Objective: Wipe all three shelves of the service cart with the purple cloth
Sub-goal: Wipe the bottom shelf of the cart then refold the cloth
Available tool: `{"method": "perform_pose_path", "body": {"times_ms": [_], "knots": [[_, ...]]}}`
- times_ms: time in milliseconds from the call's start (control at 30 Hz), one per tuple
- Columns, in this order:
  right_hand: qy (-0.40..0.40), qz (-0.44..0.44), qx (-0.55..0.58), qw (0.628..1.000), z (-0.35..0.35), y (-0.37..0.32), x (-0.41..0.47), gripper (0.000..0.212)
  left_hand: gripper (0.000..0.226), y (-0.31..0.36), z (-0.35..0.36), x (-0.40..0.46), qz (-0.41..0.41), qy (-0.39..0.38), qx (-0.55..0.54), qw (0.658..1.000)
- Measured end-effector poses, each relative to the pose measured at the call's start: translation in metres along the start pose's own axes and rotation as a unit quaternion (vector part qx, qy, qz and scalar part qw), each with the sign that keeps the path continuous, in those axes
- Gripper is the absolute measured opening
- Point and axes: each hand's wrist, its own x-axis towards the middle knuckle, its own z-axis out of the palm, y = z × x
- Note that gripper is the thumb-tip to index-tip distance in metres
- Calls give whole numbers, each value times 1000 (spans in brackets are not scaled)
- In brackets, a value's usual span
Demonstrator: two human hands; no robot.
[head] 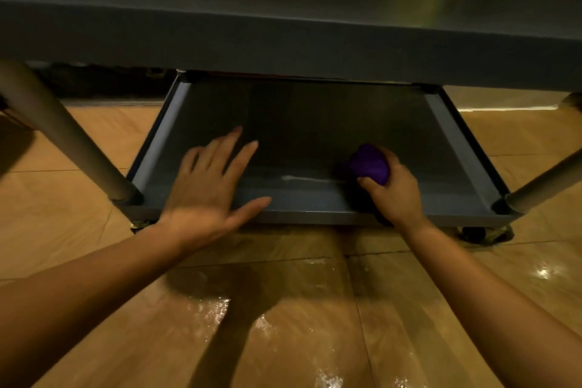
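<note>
The left hand is spread flat, fingers apart and empty, over the near-left part of the lowest shelf; whether it rests on the near rim is hard to tell through the blur. To its right a pale streak lies along the shelf floor. The right hand is clenched around the bunched purple cloth, pressed low near the front rim. Long sweeps leftward along that streak would serve best. Raised rims box in every side, and the shelf above overhangs, leaving little headroom at the back.
</note>
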Motion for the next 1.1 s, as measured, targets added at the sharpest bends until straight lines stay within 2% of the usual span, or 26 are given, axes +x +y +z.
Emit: {"method": "perform_pose_path", "body": {"times_ms": [100, 233, 300, 367, 467, 600, 800, 900, 1000, 1100], "knots": [[6, 9, -15, 1000, 6, -9, 7, 73, 86, 12, -30, 2, -5, 36, 9, 999], [10, 3, -30, 999, -2, -14, 14, 72, 84, 19, -42, -15, 49, 105, -8, 993], [16, 9, -32, 999, -11, -11, 12, 71, 83, 9, -41, -19, 56, 112, -2, 992], [24, 10, -35, 999, -20, -8, 10, 70, 82, -7, -34, -20, 30, 64, 19, 997], [57, 27, -39, 997, -33, 1, 14, 69, 85, -39, -7, -19, -50, -25, 71, 996], [97, 39, -81, 991, -47, 21, 27, 67, 89, -62, 33, -17, -137, -56, 76, 986], [18, 37, -229, 972, -24, 41, 18, 65, 91, -43, 80, -5, -120, -100, -17, 988], [2, 46, -288, 957, -17, 50, 16, 63, 96, -50, 88, -11, -116, -131, 5, 985], [57, 10, -258, 964, -24, 57, 27, 60, 99, -70, 84, -21, -126, -130, 16, 983], [115, 37, -251, 961, -34, 72, 45, 58, 99, -89, 81, -28, -120, -142, 28, 982]]}}
